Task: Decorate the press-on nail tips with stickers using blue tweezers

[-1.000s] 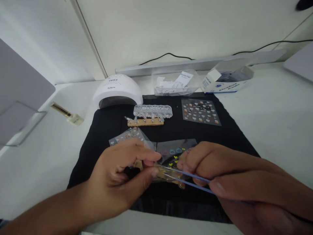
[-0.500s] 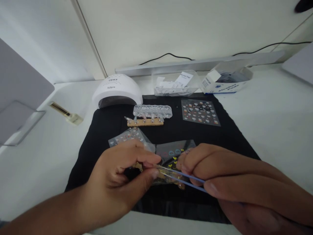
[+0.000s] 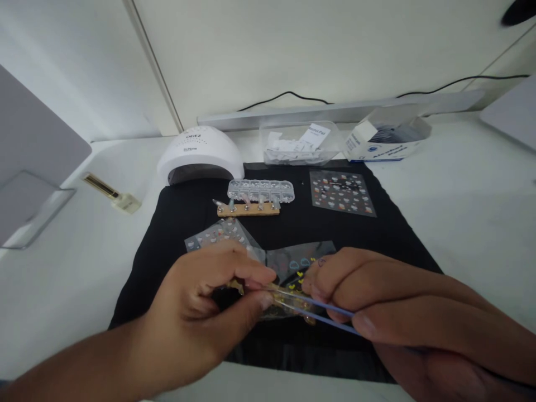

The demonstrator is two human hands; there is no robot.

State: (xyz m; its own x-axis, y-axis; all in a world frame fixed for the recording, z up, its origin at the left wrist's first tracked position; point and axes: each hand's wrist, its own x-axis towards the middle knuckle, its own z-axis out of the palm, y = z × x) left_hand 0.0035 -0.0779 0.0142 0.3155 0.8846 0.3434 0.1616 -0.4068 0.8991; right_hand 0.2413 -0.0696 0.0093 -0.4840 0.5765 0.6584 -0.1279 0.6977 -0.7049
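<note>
In my right hand [image 3: 402,307] is a pair of blue tweezers [image 3: 330,308], their two arms slightly apart and their pale tips pointing left. My left hand [image 3: 213,301] is closed in a pinch at those tips, thumb against forefinger; whatever lies between the fingers is too small to make out. Beneath both hands lies a clear sticker sheet [image 3: 288,257] with yellow hearts and blue cloud outlines, partly covered by the fingers. Another sticker sheet [image 3: 209,234] rests behind my left hand. Gold-coloured bits show under the tweezers, mostly hidden.
A white nail lamp [image 3: 201,153] stands at the back left beside a polish bottle [image 3: 119,198]. Nail tips sit on a wooden strip [image 3: 251,210] before a clear compartment case [image 3: 262,190]. A sticker sheet [image 3: 343,192], plastic tray [image 3: 299,148] and alcohol pad box [image 3: 387,137] are at right.
The tweezers and my right hand have shifted very slightly to the right and down. My left hand keeps its pinch in nearly the same place.
</note>
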